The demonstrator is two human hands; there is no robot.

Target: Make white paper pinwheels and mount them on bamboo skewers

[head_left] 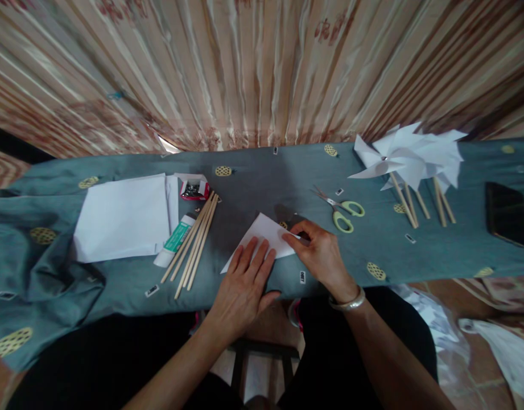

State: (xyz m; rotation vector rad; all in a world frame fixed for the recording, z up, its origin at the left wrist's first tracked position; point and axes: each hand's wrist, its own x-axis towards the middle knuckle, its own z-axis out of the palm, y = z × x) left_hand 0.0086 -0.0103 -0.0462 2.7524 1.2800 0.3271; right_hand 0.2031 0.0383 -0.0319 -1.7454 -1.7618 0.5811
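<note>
A white sheet of paper, folded into a triangle, lies on the cloth in front of me. My left hand rests flat on its left part, fingers stretched out. At the right corner, my right hand pinches the paper between thumb and fingers. Scissors with green handles lie beyond my right hand, blades spread. To the left of the paper are several wooden sticks and a white and green glue tube partly under them.
A stack of white paper lies at the left, near a small red box of dark metal pieces. Several white paper pinwheels on sticks lie at the right, before a black phone. Behind the cloth-covered table hangs a curtain.
</note>
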